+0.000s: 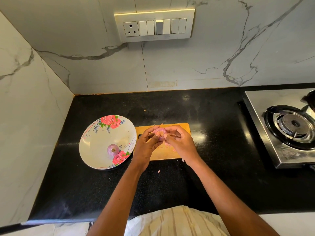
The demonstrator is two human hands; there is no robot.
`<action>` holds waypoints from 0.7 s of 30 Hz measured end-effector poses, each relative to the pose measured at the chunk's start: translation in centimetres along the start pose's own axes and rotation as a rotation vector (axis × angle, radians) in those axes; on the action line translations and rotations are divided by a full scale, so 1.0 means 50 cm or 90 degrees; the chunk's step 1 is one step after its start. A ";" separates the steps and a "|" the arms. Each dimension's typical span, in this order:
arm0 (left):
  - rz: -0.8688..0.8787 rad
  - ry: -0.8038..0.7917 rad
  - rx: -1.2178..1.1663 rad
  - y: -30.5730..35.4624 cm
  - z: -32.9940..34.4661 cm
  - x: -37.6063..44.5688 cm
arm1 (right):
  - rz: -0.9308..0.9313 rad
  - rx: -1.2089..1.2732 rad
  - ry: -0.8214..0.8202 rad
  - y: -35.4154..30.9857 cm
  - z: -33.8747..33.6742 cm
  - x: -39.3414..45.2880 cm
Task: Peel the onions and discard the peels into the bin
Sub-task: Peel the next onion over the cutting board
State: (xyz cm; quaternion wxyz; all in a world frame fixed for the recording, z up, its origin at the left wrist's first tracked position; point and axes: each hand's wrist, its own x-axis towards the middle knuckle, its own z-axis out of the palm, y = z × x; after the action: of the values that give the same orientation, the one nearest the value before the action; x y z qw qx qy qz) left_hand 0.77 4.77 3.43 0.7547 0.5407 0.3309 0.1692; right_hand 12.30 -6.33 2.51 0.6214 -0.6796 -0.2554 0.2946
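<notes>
Both hands cover most of the onion (160,132) and the middle of the cutting board (177,127) — only a pink patch shows between the fingers. The stove (265,120) at the counter's right edge is cut off by the frame — so is the dark object (309,99) above it, unidentifiable.

The black counter (204,116) carries a floral plate (95,133), a wooden board (170,155), a stove (272,133) and what look like peel scraps (159,171).

- A small purple onion (160,133) is held above the wooden cutting board (180,128), its root end facing up, partly hidden by fingers.
- A second onion (112,149), purple and shiny, lies in the flowered bowl (95,142) just left of the board.
- Small pink peel scraps (168,145) lie on the board.
</notes>
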 end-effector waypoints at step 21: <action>-0.007 0.009 0.015 0.003 -0.005 -0.002 | 0.018 0.039 -0.027 0.002 0.000 0.003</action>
State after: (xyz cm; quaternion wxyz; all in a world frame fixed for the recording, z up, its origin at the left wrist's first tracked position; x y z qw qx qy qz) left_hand 0.54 4.96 3.53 0.7468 0.5465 0.3410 0.1652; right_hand 12.43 -6.22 2.42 0.6323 -0.6574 -0.2494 0.3255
